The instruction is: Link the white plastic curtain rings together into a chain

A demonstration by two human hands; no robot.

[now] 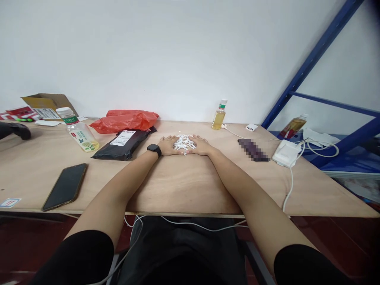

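Note:
A tangled white cable bundle point(184, 142) lies on the wooden table point(184, 186) far from me, near its back half. My left hand point(168, 145) rests flat against the bundle's left side, fingers stretched toward it. My right hand point(200, 146) lies against its right side the same way. Both hands cup the bundle between them without lifting it. A black watch point(154, 150) sits on my left wrist.
A black parcel point(123, 144) and red plastic bag point(126, 120) lie left of my hands, with a tilted bottle point(78, 130) and dark phone point(65, 186) further left. A yellow-liquid bottle point(219, 115), a pixelated object point(253, 150), white chargers point(286, 153) and blue shelving point(326, 99) are right.

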